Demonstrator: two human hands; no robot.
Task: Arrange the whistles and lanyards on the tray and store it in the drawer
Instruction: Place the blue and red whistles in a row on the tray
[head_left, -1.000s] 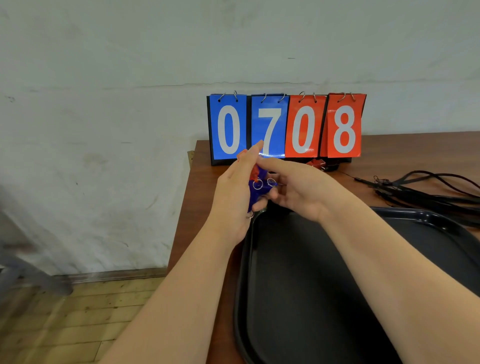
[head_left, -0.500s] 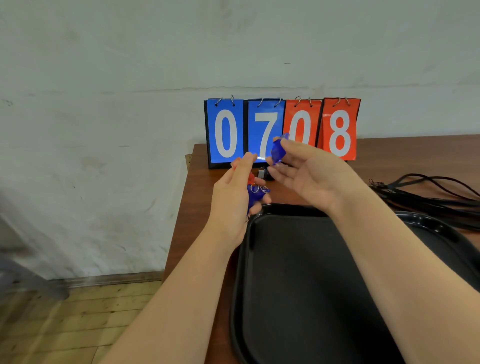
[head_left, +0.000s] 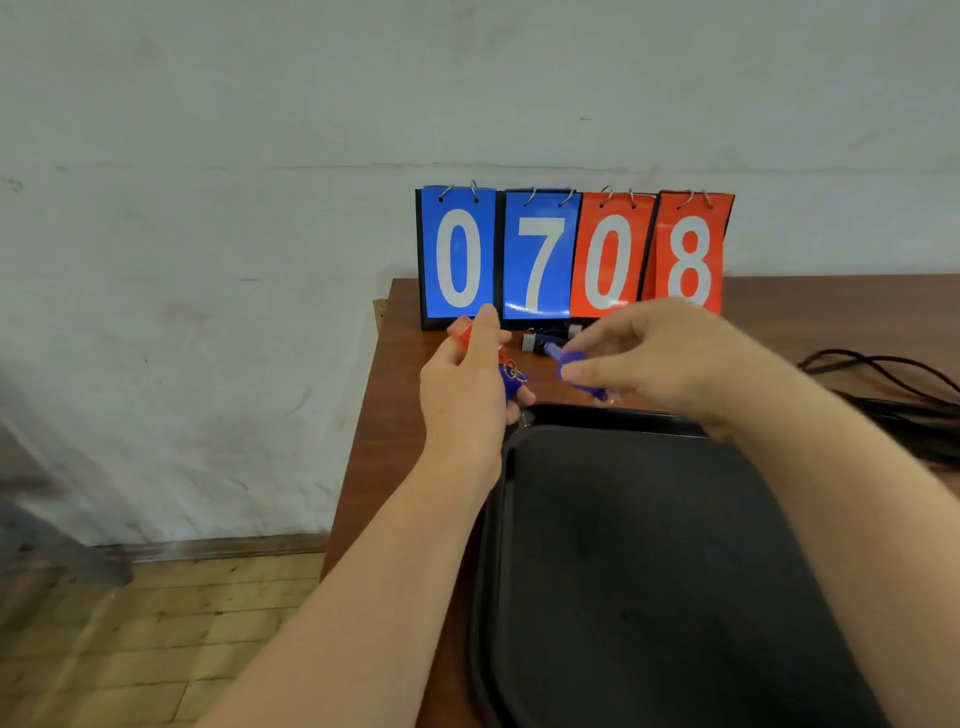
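My left hand (head_left: 467, 400) is curled round two whistles at once. A red whistle (head_left: 461, 332) pokes out above the hand beside my raised thumb, and a blue whistle (head_left: 508, 384) sits lower against my fingers, with small metal rings (head_left: 515, 372) showing between the two.

My right hand (head_left: 670, 358) is level with the left and a little apart from it. It pinches a second blue whistle (head_left: 571, 364) between thumb and fingertips; that whistle is blurred, so I cannot tell how it is turned.

Both hands are above the bench (head_left: 384, 415), just beyond the far rim of the black tray (head_left: 623, 597). The tray lies on the near side, under my forearms, with its far left corner just beneath my left fingers.

Between my hands and further from me, a few small pieces lie on the bench, too blurred to name. Beyond them the scoreboard (head_left: 571, 254) stands against the wall, reading 0 7 in blue and 0 8 in red.

The black lanyards (head_left: 919, 418) lie in a loose tangle on the bench, well off to the right of my right hand. My right arm hides whether they touch the tray.
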